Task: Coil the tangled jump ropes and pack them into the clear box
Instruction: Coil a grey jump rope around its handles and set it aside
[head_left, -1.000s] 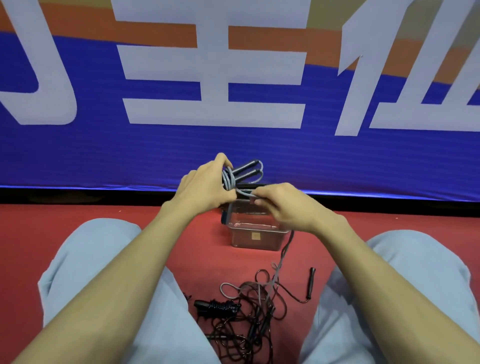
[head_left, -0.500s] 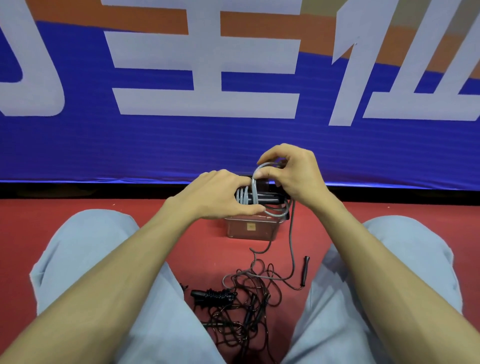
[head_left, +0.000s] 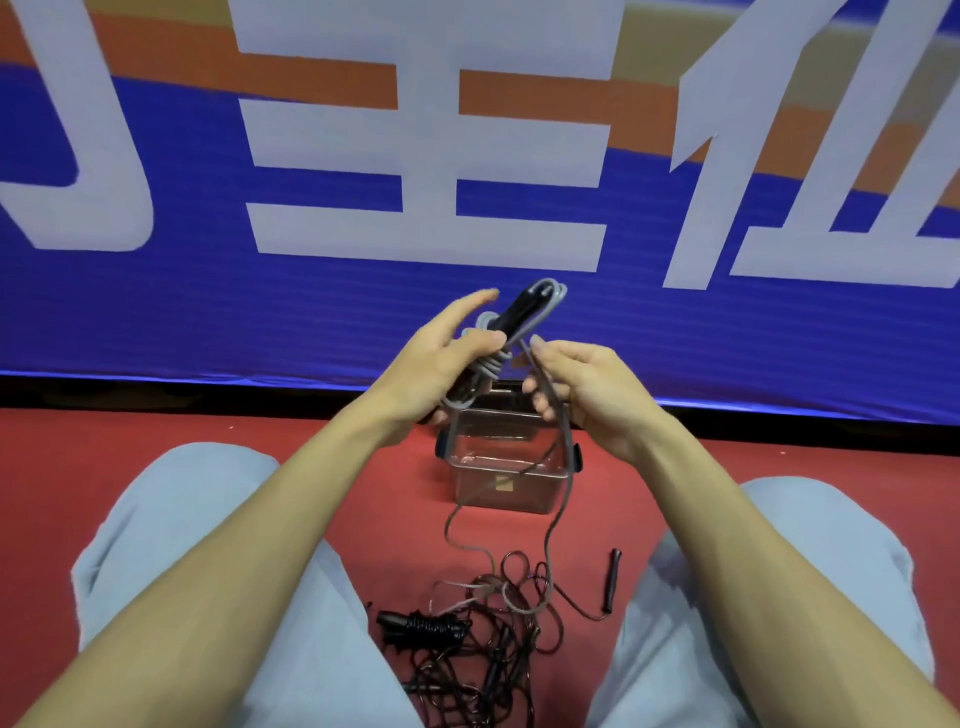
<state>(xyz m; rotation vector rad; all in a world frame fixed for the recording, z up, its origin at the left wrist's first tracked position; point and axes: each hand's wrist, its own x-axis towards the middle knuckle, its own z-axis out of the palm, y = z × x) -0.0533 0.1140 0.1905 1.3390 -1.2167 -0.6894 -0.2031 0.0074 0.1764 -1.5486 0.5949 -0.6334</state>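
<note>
The left hand (head_left: 436, 364) grips a grey jump rope (head_left: 493, 358) wound in loops around its black handles (head_left: 519, 309), thumb and lower fingers closed on the bundle, forefinger stretched out straight. The right hand (head_left: 592, 389), just to the right, holds the free strand of the same rope in loosely curled fingers. From there the strand hangs down past the clear plastic box (head_left: 506, 491) to the red floor (head_left: 208, 426). The box stands open-topped on the floor, below and beyond the hands, near the blue banner with white characters (head_left: 311, 312). Nearer, between the light blue trouser legs (head_left: 171, 519), lies a tangle of thin black ropes (head_left: 498, 639). A wound black rope bundle (head_left: 423, 623) lies at its left and a loose black handle (head_left: 614, 571) at its right.
</note>
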